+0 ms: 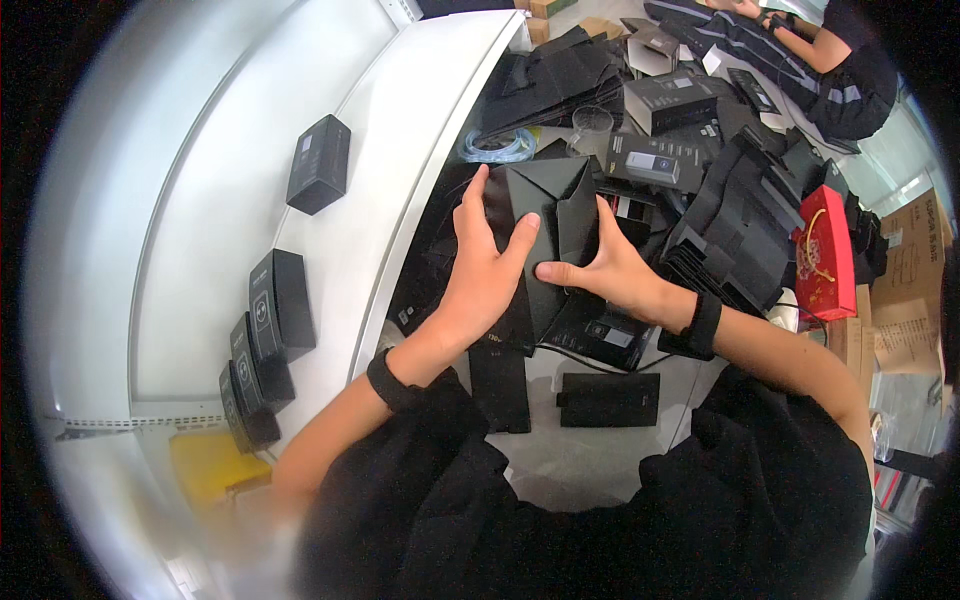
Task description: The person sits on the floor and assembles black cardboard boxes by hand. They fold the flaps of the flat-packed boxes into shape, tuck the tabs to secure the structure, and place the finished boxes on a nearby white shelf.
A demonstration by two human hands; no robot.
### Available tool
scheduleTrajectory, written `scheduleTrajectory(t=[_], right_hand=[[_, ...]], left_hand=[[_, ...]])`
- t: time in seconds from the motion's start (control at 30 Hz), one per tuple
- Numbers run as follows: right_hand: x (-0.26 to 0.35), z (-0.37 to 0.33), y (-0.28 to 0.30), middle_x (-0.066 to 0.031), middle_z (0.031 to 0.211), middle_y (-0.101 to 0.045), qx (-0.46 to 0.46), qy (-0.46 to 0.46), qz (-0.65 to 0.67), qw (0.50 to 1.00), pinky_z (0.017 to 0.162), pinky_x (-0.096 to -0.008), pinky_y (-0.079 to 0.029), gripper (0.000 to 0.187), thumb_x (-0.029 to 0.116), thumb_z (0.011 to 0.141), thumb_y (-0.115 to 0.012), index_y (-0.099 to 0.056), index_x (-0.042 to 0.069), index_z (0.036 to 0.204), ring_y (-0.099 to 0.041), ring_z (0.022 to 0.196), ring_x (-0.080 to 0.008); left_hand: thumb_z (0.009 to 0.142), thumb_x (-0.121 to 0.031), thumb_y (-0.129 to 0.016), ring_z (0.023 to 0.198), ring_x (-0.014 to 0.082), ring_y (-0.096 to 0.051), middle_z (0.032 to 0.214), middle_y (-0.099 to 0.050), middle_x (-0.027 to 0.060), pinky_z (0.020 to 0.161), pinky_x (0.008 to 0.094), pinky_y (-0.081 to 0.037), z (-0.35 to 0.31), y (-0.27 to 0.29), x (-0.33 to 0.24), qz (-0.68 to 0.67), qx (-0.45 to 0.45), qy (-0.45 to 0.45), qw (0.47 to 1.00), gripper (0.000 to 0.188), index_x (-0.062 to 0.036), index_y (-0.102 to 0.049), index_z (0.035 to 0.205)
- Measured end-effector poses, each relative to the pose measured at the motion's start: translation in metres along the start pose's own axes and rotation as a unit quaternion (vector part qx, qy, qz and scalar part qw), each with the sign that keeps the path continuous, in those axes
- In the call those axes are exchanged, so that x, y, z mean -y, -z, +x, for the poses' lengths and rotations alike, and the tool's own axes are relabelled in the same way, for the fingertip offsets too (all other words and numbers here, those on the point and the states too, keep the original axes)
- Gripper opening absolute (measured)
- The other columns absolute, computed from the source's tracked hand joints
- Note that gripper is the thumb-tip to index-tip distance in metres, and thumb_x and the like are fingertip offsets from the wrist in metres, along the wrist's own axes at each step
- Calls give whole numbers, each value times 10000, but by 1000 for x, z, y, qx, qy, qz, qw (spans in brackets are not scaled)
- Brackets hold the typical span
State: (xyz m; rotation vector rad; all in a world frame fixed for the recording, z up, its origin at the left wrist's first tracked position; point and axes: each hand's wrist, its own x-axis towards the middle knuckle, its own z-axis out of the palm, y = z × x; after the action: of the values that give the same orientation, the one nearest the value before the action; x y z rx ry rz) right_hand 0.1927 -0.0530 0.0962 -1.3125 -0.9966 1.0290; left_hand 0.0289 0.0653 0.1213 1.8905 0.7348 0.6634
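The black carton (553, 230) is held up in front of the wearer, between the two hands and touching both; neither is nearer. Its long axis runs away from the wearer, roughly in line with their gaze, with creased flaps at the far end and the plain, narrower-looking end toward the wearer's body. The left hand (485, 270) lies along the carton's left side, fingers spread and pointing toward the far end, thumb pressed on the upper face. The right hand (620, 275) grips the carton's right side between fingers and thumb, the thumb lying on the face lower down than the left one. Whether the flaps are fastened cannot be told. Just past the carton's far end is a pale blue coil (498, 147); nearer the wearer than the carton, a flat black piece (610, 400) lies on the pale floor (540, 465). To the carton's left is the white worktop (400, 110), bearing a single black box (318, 165) and a row of black boxes (285, 305). To the carton's right lie flattened black cardboard (730, 225) and, well apart, a red bag (828, 255)
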Motion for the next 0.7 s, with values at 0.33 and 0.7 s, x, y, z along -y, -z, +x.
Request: scheduleTrajectory(t=[0.33,0.7], right_hand=[[-1,-7,2,-227,1614,-330,50,21,-32,998,1243,-406,-303,1175,338,865,-902,-91,-10,1642,-345,1506,-299],[5,-10,4,-243,1624,-307,77,52,-92,991,1257,-408,-281,1129,247,926,-836,-9,-9,1650,-309,1530,-305]], left_hand=[[788,-190,-823,1403,439,-375,1468,-304,319,1209,492,-335,2,7,-1,24,48,36,998,1208,14,0,1648],[731,-208,-894,1367,434,-403,1435,-289,283,1160,483,-413,0,4,-8,150,12,9,989,1249,-6,-49,1627]])
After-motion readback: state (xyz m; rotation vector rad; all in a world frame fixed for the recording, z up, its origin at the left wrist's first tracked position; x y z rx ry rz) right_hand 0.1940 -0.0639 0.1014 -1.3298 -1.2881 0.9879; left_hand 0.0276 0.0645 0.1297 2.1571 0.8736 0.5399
